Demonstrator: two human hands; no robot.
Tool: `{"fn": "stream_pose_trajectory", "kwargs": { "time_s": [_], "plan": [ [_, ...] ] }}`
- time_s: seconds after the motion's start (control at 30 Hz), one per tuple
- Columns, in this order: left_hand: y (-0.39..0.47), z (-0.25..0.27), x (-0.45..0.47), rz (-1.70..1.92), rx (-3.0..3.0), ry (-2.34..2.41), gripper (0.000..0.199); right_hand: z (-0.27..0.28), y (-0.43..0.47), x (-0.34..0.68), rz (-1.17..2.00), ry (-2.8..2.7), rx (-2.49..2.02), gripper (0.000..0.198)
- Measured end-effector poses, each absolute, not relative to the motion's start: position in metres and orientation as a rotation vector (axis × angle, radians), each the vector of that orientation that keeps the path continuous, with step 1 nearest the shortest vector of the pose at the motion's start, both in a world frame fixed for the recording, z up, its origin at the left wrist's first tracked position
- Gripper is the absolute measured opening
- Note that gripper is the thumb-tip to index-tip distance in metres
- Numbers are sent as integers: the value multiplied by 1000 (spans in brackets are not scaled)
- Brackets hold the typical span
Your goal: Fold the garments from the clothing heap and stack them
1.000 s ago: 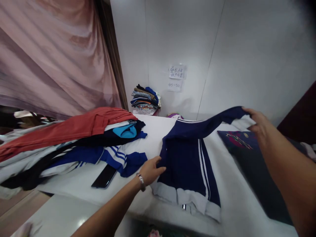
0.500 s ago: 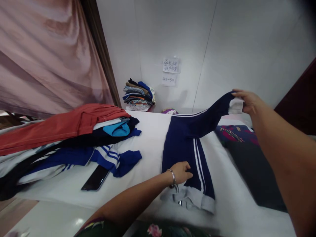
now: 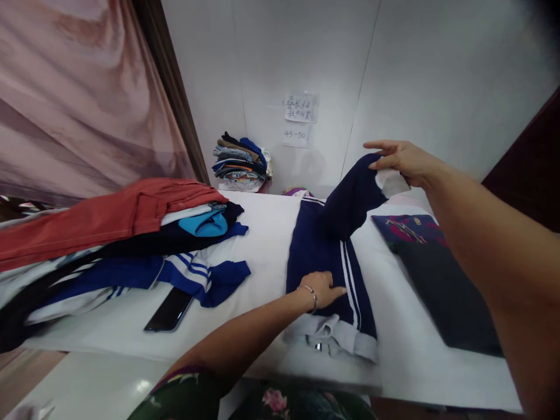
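Note:
A navy jacket [image 3: 315, 251] with white double stripes and a pale grey hem lies on the white-covered table, its hem toward me. My right hand [image 3: 398, 163] grips the sleeve [image 3: 350, 198] by its pale cuff and holds it up, folding back over the body. One finger of that hand points out past the cloth. My left hand [image 3: 321, 290] rests on the jacket's lower body, thumb stretched toward the stripes, other fingers partly hidden. A silver bracelet [image 3: 312, 298] is on that wrist.
Unfolded clothes pile up on the left, red trousers [image 3: 131, 210] on top, beside a phone [image 3: 170, 311]. A folded dark garment [image 3: 446, 291] lies at the right. Against the wall stands a stack of folded clothes [image 3: 240, 160], with paper signs [image 3: 300, 119] nearby.
My right hand has brought the sleeve leftward, from stretched out at the right to bent over the jacket. My left hand stays on the jacket's lower part.

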State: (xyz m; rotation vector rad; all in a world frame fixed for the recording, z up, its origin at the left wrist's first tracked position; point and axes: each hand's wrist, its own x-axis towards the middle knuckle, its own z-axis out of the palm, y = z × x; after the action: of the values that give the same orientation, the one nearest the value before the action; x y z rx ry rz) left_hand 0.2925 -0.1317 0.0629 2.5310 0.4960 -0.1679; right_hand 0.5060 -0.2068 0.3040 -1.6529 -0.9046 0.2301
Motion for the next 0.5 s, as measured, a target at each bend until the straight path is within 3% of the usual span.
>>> {"fn": "stream_pose_trajectory", "kwargs": {
  "time_s": [0.27, 0.5],
  "plan": [
    [-98, 60, 360, -81, 2582, 830, 64, 313, -224, 555, 102, -654, -1709, 60],
    [-80, 53, 402, -223, 2380, 774, 30, 305, -219, 586, 9, -554, -1628, 62]
  ]
}}
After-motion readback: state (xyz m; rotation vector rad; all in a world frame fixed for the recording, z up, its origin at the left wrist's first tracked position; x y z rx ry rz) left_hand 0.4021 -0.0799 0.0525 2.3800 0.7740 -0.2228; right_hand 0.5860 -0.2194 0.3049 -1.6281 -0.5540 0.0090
